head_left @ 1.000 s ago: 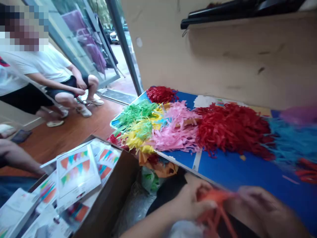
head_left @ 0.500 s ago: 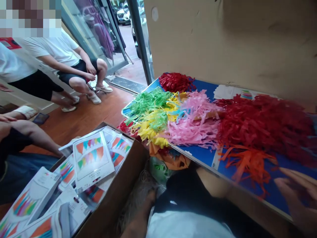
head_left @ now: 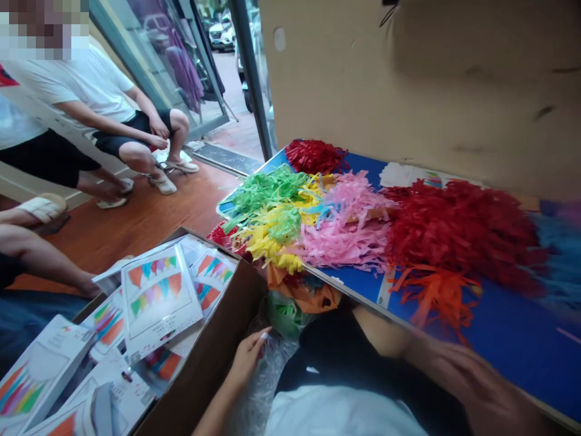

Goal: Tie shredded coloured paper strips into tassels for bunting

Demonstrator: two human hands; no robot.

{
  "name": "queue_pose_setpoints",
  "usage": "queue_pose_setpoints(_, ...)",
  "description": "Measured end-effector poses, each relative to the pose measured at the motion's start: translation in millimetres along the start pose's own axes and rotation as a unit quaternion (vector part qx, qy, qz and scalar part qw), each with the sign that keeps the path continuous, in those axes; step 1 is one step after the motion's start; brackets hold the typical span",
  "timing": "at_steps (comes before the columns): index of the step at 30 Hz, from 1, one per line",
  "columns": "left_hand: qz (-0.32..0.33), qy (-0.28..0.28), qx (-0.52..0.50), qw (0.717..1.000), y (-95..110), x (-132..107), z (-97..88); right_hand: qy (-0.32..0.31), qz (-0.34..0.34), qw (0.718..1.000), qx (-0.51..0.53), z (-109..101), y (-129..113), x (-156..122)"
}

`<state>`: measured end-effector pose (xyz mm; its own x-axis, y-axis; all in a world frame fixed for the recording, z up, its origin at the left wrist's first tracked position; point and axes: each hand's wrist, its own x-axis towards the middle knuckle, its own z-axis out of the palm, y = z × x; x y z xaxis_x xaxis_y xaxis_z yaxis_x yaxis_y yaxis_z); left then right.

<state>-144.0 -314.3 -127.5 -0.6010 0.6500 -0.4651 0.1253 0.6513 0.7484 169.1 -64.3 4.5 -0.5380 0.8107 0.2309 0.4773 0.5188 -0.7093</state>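
My left hand (head_left: 249,356) is beside the cardboard box (head_left: 215,339), above a clear plastic bag (head_left: 261,390). Its fingers are pinched together with a small whitish bit at the tips, too small to name. By the near edge of the blue table (head_left: 508,339), my right hand (head_left: 467,375) is smeared by motion, so its grip cannot be read. Orange tissue fringe (head_left: 438,297) lies closest to it on the table. Behind that spreads a big heap of dark red fringe (head_left: 463,230), with pink fringe (head_left: 345,239) to its left.
Packaged tassel garlands (head_left: 158,303) fill the box. Green fringe (head_left: 267,191), yellow fringe (head_left: 267,242) and another red bundle (head_left: 315,156) lie at the table's far left. An orange bag (head_left: 308,293) hangs below the edge. People sit and stand at left.
My right hand has moved left and back from the table toward my lap. My left hand has come up into clearer view beside the box. The view has shifted slightly.
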Motion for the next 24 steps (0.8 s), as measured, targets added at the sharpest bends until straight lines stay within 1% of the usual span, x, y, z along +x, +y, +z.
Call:
queue_pose_setpoints(1,0.029,-0.007,-0.013,0.999,27,-6,0.8,-0.028,-0.015,0.999,0.042,16,-18,3)
queue_pose_setpoints(2,0.062,-0.015,-0.023,0.998,56,-12,2.4,-0.082,-0.028,0.992,0.088,33,-35,7)
queue_pose_setpoints(3,0.103,-0.023,-0.034,0.994,86,-20,4.1,-0.148,-0.025,0.98,0.127,50,-51,12)
queue_pose_setpoints(5,0.22,-0.019,-0.078,0.972,140,-34,5.4,-0.276,-0.006,0.94,0.202,81,-74,21)
queue_pose_setpoints(6,0.251,-0.025,-0.105,0.962,162,-40,4.4,-0.324,0.011,0.914,0.244,91,-80,25)
queue_pose_setpoints(7,0.264,-0.031,-0.131,0.955,178,-45,2.3,-0.352,0.031,0.893,0.277,98,-84,28)
queue_pose_setpoints(8,0.265,-0.032,-0.16,0.95,189,-48,-0.2,-0.363,0.047,0.879,0.305,101,-84,30)
queue_pose_setpoints(9,0.252,-0.029,-0.188,0.949,196,-49,-2.6,-0.356,0.061,0.875,0.323,100,-83,30)
queue_pose_setpoints(10,0.234,-0.022,-0.216,0.948,199,-49,-4.0,-0.337,0.068,0.878,0.333,96,-80,30)
queue_pose_setpoints(12,0.193,-0.011,-0.265,0.945,198,-48,-2.1,-0.28,0.061,0.899,0.332,82,-73,29)
queue_pose_setpoints(14,0.162,-0.02,-0.296,0.941,199,-46,7.0,-0.232,0.041,0.923,0.303,68,-68,29)
queue_pose_setpoints(15,0.153,-0.026,-0.311,0.938,202,-46,13.4,-0.219,0.035,0.932,0.286,62,-66,29)
queue_pose_setpoints(17,0.145,-0.02,-0.344,0.927,211,-46,26.4,-0.208,0.049,0.94,0.266,54,-63,31)
queue_pose_setpoints(18,0.14,-0.015,-0.369,0.919,216,-46,31.6,-0.212,0.069,0.932,0.286,51,-61,31)
queue_pose_setpoints(19,0.129,-0.018,-0.398,0.908,220,-46,35.3,-0.221,0.097,0.913,0.328,49,-59,31)
queue_pose_setpoints(20,0.109,-0.035,-0.427,0.897,221,-45,37.3,-0.236,0.125,0.884,0.382,48,-56,29)
queue_pose_setpoints(21,0.085,-0.055,-0.453,0.885,220,-45,37.8,-0.26,0.148,0.848,0.437,47,-54,27)
queue_pose_setpoints(22,0.059,-0.075,-0.471,0.877,215,-44,37.0,-0.289,0.164,0.812,0.48,47,-52,24)
queue_pose_setpoints(23,0.031,-0.098,-0.48,0.871,208,-41,35.6,-0.312,0.172,0.789,0.501,48,-50,20)
queue_pose_setpoints(24,0.025,-0.079,-0.478,0.874,199,-37,34.2,-0.32,0.167,0.79,0.496,49,-48,16)
